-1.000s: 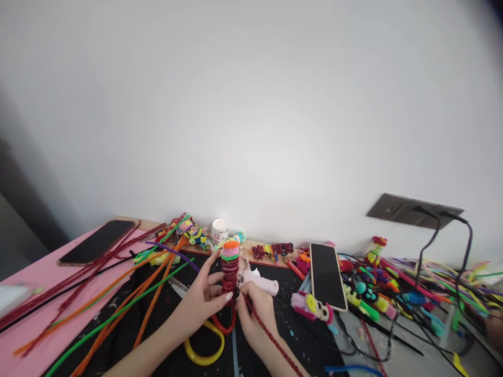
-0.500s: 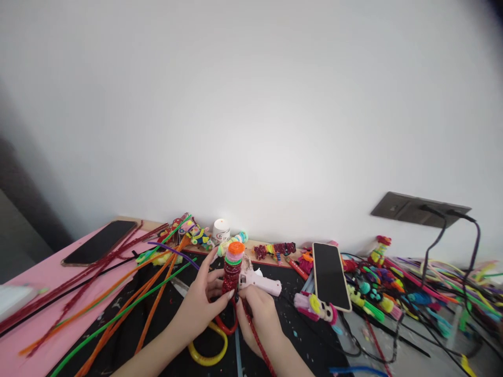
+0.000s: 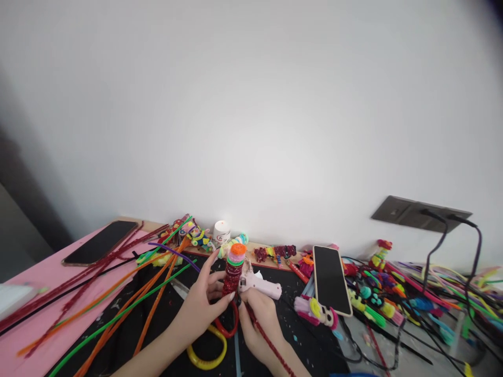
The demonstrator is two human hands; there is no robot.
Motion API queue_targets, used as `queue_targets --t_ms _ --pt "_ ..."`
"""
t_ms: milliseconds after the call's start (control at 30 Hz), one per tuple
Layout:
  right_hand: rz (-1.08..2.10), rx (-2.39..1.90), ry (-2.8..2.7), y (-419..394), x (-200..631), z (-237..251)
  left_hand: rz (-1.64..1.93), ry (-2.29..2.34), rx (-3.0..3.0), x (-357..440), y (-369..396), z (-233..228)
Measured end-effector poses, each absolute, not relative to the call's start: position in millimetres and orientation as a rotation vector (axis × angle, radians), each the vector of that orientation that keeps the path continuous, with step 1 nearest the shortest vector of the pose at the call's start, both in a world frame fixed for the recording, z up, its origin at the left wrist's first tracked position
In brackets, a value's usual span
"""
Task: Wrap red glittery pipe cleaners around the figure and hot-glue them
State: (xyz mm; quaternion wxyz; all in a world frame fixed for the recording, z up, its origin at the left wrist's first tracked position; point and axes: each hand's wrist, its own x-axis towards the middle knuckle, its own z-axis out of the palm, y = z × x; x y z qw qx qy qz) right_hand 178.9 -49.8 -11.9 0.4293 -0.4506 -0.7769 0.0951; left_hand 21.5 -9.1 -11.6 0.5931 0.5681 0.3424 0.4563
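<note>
The left hand (image 3: 206,299) has its fingers curled round the roll (image 3: 232,280), holding it nearly upright over the black mat (image 3: 301,348) with its orange end on top, while the right hand (image 3: 259,319) pinches a red strand (image 3: 271,345) close by its lower end, though I can't tell from here whether the 2 join behind the fingers. Scissors (image 3: 206,362) lie beneath the hands, the glue gun (image 3: 262,285) sits just beyond the right hand, and 2 phones (image 3: 100,242) (image 3: 332,280) rest off to either side.
</note>
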Motion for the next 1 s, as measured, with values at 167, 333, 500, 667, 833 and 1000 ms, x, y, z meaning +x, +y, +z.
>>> queue_targets --t_ms 167,333,500,667,833,1000 --pt "0.27 -1.133 -1.945 -50.6 178.5 -10.0 1.049 0.785 1.291 20.8 -8.6 -8.2" --pt "0.238 -1.237 -1.893 -44.6 183.0 -11.3 1.105 0.792 1.162 16.0 -1.6 -10.8" --pt "-0.041 -1.603 -1.751 -35.6 193.3 -10.3 1.199 0.766 1.019 10.4 7.1 -9.7" --pt "-0.082 -1.827 -1.781 -29.5 200.9 -18.8 1.196 0.755 0.914 9.0 6.8 -4.3" --pt "-0.148 -1.804 -1.781 -27.2 205.7 -29.3 1.162 0.73 0.791 8.8 4.2 -1.7" --pt "-0.024 -1.663 -1.715 -25.2 211.9 -23.8 1.116 0.678 0.802 7.0 4.7 -3.9"
